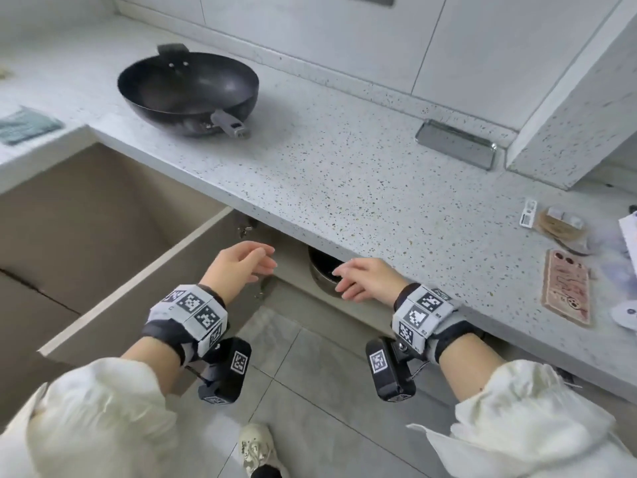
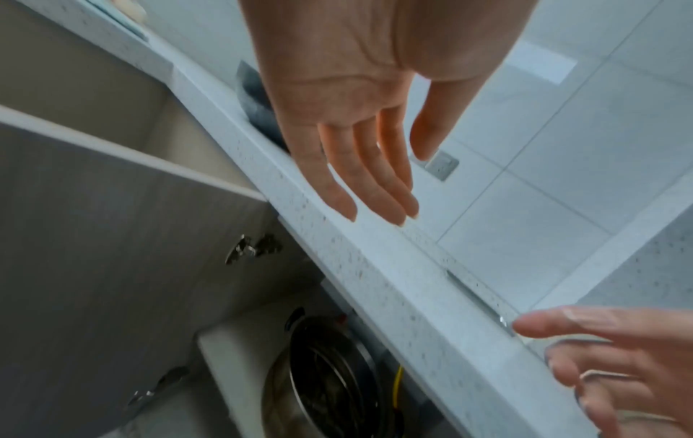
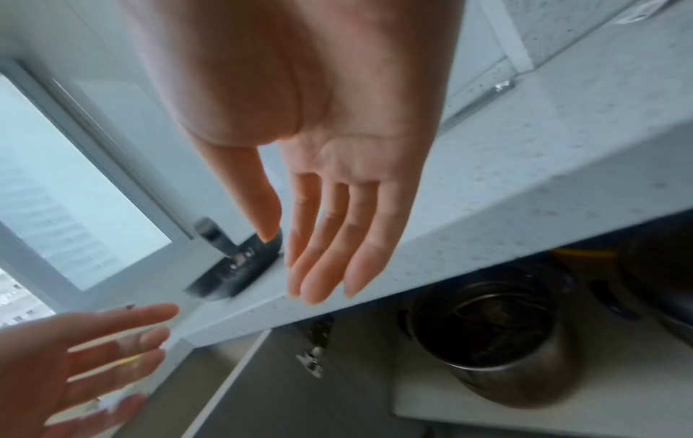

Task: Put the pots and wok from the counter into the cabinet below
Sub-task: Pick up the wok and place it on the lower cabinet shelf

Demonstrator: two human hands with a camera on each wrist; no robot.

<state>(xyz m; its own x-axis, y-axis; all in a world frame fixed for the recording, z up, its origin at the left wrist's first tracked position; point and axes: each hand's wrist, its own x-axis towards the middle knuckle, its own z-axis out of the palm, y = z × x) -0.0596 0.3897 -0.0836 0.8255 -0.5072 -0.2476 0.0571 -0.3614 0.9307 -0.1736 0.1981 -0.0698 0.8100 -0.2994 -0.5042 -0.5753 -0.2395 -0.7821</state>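
A black wok (image 1: 188, 93) with two grey handles sits on the speckled counter (image 1: 344, 174) at the back left. Inside the open cabinet under the counter stands a steel pot (image 1: 322, 270), also seen as the steel pot (image 3: 499, 340) in the right wrist view and the steel pot (image 2: 326, 382) in the left wrist view. My left hand (image 1: 241, 263) and right hand (image 1: 362, 279) hover in front of the cabinet opening, palms facing each other, fingers straight and holding nothing. A second dark pot (image 3: 660, 281) sits farther right in the cabinet, mostly hidden.
The cabinet door (image 1: 113, 243) stands swung open at the left. A steel tray (image 1: 456, 143) lies by the back wall. A phone case (image 1: 567, 288) and small clutter lie at the counter's right end. A cloth (image 1: 27, 124) lies far left. Grey floor tiles (image 1: 310, 391) below.
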